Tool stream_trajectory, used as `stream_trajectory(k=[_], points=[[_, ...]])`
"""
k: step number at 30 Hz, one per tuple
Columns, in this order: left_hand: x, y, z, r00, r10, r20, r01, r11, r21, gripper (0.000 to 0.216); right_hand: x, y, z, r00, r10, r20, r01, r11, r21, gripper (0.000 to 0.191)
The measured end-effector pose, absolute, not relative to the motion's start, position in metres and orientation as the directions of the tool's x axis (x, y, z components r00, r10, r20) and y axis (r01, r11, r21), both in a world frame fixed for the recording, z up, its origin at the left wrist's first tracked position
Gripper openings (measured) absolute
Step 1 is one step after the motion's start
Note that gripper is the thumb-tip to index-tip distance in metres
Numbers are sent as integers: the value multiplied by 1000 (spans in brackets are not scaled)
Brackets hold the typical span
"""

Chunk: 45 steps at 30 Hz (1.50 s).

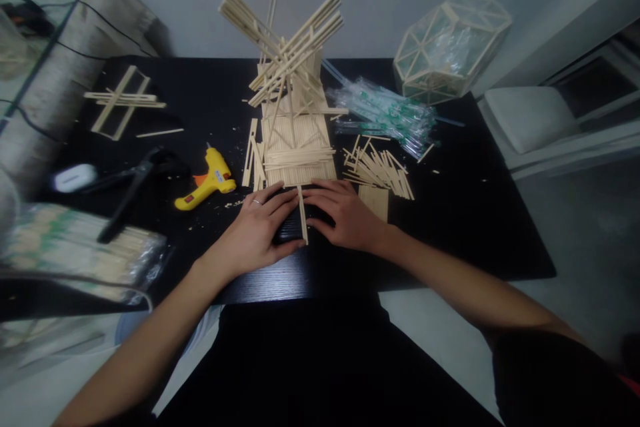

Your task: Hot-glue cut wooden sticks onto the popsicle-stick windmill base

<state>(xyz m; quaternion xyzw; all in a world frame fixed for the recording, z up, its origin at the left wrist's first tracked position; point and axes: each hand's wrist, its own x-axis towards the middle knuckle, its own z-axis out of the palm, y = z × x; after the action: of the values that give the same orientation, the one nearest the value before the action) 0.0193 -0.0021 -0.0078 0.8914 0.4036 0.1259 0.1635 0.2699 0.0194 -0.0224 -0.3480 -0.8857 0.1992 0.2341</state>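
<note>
My left hand [257, 227] and my right hand [343, 213] lie flat, fingers stretched, on a small dark object [295, 223] at the near edge of the black table [450, 213]. A thin wooden stick [303, 213] lies between the two hands, their fingertips resting beside it. A ring shows on a left finger. Just beyond the hands stands a windmill-like model of wooden sticks [293, 93] on a slatted stick base [299, 153].
A yellow glue gun [207, 181] lies left of the hands, with black pliers [133, 187] further left. Loose cut sticks [380, 170] and bagged sticks [387, 113] lie right. A stick polyhedron [450, 43] stands far right, a stick frame [123, 101] far left, stick packets [70, 247] near left.
</note>
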Motion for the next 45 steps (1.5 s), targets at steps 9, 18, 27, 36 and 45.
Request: stream_trajectory(k=[9, 18, 27, 36, 45], points=[[20, -2, -7, 635, 766, 96, 673, -610, 419, 73, 269, 20, -23, -646, 719, 257, 531, 665, -525, 33], [19, -2, -10, 637, 763, 110, 664, -616, 423, 74, 270, 20, -25, -643, 721, 258, 532, 663, -527, 33], [19, -2, -9, 635, 765, 108, 665, -613, 426, 73, 269, 19, -25, -639, 722, 264, 527, 661, -533, 33], [18, -2, -10, 642, 759, 108, 663, -620, 420, 72, 269, 20, -26, -631, 729, 266, 523, 653, -547, 33], [17, -3, -12, 640, 762, 101, 661, -613, 432, 73, 269, 19, -25, -623, 736, 263, 524, 643, -558, 31]])
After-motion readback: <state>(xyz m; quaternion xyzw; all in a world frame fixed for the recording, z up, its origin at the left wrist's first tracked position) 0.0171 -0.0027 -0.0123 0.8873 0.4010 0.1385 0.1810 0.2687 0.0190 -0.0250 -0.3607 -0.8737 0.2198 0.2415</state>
